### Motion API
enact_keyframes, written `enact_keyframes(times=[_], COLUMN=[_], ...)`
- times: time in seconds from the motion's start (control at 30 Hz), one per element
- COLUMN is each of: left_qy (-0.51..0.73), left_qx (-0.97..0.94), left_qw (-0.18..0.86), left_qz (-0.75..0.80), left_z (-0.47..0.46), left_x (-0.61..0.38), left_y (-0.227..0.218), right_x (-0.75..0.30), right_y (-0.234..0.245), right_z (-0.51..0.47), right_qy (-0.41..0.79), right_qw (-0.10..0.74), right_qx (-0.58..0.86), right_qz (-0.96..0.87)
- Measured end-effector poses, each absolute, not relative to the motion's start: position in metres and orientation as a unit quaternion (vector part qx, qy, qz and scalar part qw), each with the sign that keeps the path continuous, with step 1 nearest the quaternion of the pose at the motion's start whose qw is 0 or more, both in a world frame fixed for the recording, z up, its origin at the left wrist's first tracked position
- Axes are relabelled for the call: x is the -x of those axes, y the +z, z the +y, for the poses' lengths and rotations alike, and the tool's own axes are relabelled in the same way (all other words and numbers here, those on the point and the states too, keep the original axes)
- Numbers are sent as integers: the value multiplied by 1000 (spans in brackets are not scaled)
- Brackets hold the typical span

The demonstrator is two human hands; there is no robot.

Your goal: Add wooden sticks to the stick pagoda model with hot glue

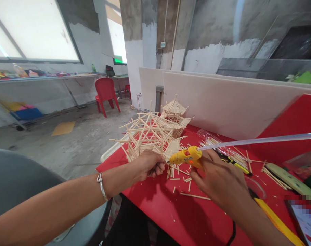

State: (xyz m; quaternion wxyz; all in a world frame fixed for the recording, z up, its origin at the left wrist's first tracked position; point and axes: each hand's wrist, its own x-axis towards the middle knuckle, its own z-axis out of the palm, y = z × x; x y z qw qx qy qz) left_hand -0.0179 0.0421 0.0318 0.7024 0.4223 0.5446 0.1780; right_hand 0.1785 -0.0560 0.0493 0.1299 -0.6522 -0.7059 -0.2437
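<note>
My right hand (pixel 218 179) is wrapped round a yellow hot glue gun (pixel 186 156), whose small light glows orange. A long clear glue stick (pixel 260 140) runs from its back end out to the right. The gun's nozzle meets the fingertips of my left hand (pixel 151 164), which are pinched together; what they hold is too small and hidden to name. Just beyond my left hand stands an open pavilion-like frame of thin wooden sticks (pixel 150 131). Behind it is a second stick model (pixel 175 111) with a closely slatted, pointed roof.
Short cut sticks (pixel 174 172) lie scattered on the red table (pixel 155 201). To the right are a yellow-black cutter (pixel 237 165), a plastic bag of sticks (pixel 214 140), a green case (pixel 288 177) and a phone-like screen (pixel 305 218). White boards (pixel 222 106) stand behind.
</note>
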Motion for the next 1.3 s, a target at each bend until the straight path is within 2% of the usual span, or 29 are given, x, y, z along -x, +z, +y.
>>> enact_keyframes(times=[0.8,1.3], left_qy=[176,162], left_qx=[-428,-433], left_qw=[703,706], left_qz=[539,537], left_z=[42,42], left_x=[19,19], left_y=[32,33], right_x=[-179,-179], right_y=[51,53], right_z=[-58,-60], right_qy=[-240,-220], right_qw=[152,138], right_qx=[642,653], right_qz=[-712,-712])
